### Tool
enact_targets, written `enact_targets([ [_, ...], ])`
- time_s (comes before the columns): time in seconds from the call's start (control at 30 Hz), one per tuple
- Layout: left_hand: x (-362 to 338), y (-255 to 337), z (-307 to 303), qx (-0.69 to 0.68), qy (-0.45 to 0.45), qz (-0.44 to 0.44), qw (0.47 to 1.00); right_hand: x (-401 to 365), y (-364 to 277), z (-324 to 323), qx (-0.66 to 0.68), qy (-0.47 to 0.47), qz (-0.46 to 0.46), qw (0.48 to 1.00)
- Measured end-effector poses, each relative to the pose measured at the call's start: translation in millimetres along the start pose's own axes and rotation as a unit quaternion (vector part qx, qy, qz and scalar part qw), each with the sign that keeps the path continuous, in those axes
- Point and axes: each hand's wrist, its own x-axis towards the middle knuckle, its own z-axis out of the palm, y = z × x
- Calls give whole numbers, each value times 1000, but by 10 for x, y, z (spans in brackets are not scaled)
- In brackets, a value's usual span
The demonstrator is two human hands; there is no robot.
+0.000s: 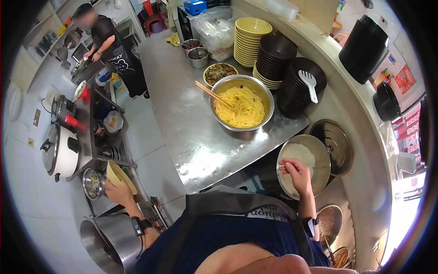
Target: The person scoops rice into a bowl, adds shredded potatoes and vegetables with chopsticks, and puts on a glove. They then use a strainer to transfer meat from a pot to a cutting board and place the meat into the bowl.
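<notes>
At the lower left my left hand [119, 192] is closed on the rim of a yellow bowl [122, 177], which is tipped on its side; more than one may be nested there. Beside it is a steel bowl [93, 183] with pale food inside. On the right, my right hand [296, 174] hangs over a steel pot [322, 157] of white rice [299, 154], its fingers curled together; what they hold, if anything, I cannot make out. The pot's lid [340, 146] leans behind it.
On the steel table [175, 118] stand a bowl of yellow noodles [242, 107] with chopsticks [210, 93], a bowl of chopped vegetables [220, 73], stacked yellow bowls [251, 43] and dark bowls [276, 55]. A rice cooker [64, 153] and another person [114, 50] are at left.
</notes>
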Motion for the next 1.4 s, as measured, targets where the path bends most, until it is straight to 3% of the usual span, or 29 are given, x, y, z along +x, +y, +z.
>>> enact_targets([
  [0.13, -44, -625, 550, -104, 4, -41, 994, 136, -32, 474, 17, -21, -10, 1000],
  [0.23, 54, -782, 754, -190, -38, -13, 981, 199, -99, 918, 8, -50, -9, 999],
  [0.27, 113, -802, 808, -343, -75, -112, 929, 225, -169, 1111, 24, -63, -13, 998],
  [0.3, 142, -820, 855, -486, -111, -206, 842, 239, -236, 1297, 40, -72, -17, 996],
  [0.33, 182, -795, 765, -489, -121, -204, 840, 248, -271, 1481, 53, -77, -5, 996],
  [0.37, 249, -782, 627, -668, -204, -284, 657, 226, -317, 1616, 24, -106, 0, 994],
  [0.4, 326, -725, 507, -793, -276, -344, 421, 204, -359, 1728, -3, -133, 4, 991],
  [0.43, 356, -693, 467, -803, -298, -360, 370, 192, -386, 1824, -63, -156, 22, 986],
  [0.47, 364, -619, 418, -801, -316, -353, 365, 175, -412, 1917, -120, -177, 42, 976],
  [0.53, 331, -432, 326, -819, -402, -325, 247, 58, -426, 2051, -117, -172, 59, 976],
  [0.57, 299, -328, 374, -812, -425, -316, 245, 15, -320, 2102, -70, -183, 8, 981],
  [0.63, 136, -121, 582, -828, -470, -292, 89, -100, -195, 2191, -14, -180, -55, 982],
  [0.67, 48, -29, 722, -818, -490, -291, 81, -150, -142, 2189, -83, -168, -71, 980],
  [0.73, -125, 265, 880, -761, -542, -356, -20, -307, -125, 2240, -97, -135, -40, 985],
  [0.77, -199, 413, 834, -754, -589, -160, 243, -381, -128, 2224, -100, -123, -41, 987],
  [0.8, -243, 571, 712, -669, -565, 55, 480, -452, -130, 2224, -78, -110, -6, 991],
  [0.83, -280, 645, 687, -713, -626, -186, 254, -517, -120, 2232, -55, -98, 28, 993],
  [0.87, -224, 824, 386, -698, -668, -255, 48, -568, -58, 2223, -54, -93, 26, 994],
  [0.93, -334, 914, 473, -647, -716, -261, -1, -650, 127, 2137, 1, -47, 48, 998],
  [1.07, -518, 1137, 317, -586, -757, -282, -62, -690, 90, 1768, -3, 28, 63, 998],
  [1.17, -558, 1173, 131, -531, -795, -292, 37, -378, -146, 1231, 27, 145, -33, 988],
  [1.2, -564, 1179, 138, -528, -797, -292, 39, -191, -238, 994, 20, 188, -47, 981],
  [1.27, -565, 1198, 140, -496, -824, -246, 122, 261, -428, 563, 31, 316, -91, 944],
  [1.4, -599, 1232, 90, -502, -827, -206, 149, 1112, -861, -136, -2, 394, -54, 918],
])
